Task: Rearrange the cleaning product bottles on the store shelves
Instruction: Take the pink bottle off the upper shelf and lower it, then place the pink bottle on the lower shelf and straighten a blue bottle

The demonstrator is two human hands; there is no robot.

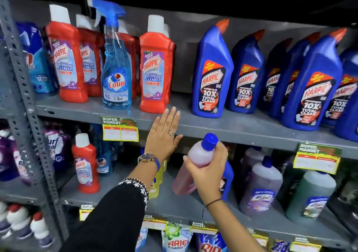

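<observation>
My right hand (206,166) grips a pink bottle (199,155) with a blue cap by its neck, tilted, in front of the middle shelf. My left hand (164,133) is flat and open against the front edge of the upper shelf (232,128), holding nothing. On that upper shelf stand red Harpic bathroom cleaner bottles (155,66), a blue Colin spray bottle (116,68) and several blue Harpic toilet cleaner bottles (212,71). A gap lies between the red bottle and the blue ones, just above my left hand.
The middle shelf (174,203) holds a small red Harpic bottle (86,166), a yellow bottle partly hidden by my left arm, a purple bottle (260,186) and a green bottle (310,195). A grey perforated upright (25,89) stands at left. Detergent pouches (178,240) hang below.
</observation>
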